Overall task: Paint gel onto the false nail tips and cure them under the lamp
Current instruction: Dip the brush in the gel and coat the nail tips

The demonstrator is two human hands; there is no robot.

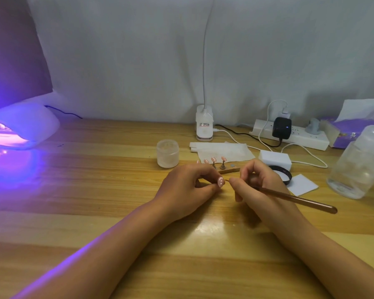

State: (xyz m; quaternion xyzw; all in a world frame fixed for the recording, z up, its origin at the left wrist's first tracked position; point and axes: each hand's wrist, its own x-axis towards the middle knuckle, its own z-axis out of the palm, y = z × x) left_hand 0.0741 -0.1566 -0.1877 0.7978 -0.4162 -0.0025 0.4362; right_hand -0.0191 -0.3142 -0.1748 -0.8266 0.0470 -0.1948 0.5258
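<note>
Nail tips (213,159): 4 on stand (232,169) | left grip (190,186) pinches 1 | right grip (259,184) holds brush (300,199)

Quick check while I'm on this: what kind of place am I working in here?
Probably a home or small nail-art station on a wooden desk. A curing lamp glows violet at the far left, painted nail tips stand on a holder, and the right hand holds a brush.

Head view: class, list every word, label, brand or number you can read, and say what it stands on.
Nothing can be read for certain.
Clip lamp base: a small label with printed lines, too blurred to read.
Purple box: pale letters at its edge, partly hidden and blurred, unreadable.
</note>
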